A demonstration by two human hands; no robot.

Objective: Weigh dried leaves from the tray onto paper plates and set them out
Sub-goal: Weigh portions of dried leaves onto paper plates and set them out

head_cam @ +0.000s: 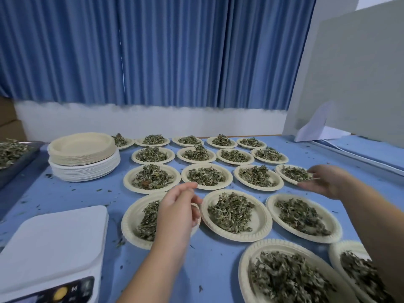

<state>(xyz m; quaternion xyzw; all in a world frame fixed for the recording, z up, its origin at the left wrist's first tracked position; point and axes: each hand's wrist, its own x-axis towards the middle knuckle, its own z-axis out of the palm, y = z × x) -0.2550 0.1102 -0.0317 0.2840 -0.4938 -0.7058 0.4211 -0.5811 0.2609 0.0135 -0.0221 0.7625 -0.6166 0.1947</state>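
Right hand (323, 180) pinches the rim of a plate (278, 172) far right of the scale (54, 243). Left hand (179, 206) hovers nearer it, loosely curled, empty. Plates are flimsy and the leaves (295, 173) are loose and light, so I'd keep it level.

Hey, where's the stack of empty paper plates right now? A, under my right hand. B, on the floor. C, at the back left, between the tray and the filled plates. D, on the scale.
C: the stack of empty plates stands on the blue table, to the right of the tray and left of the filled plates.
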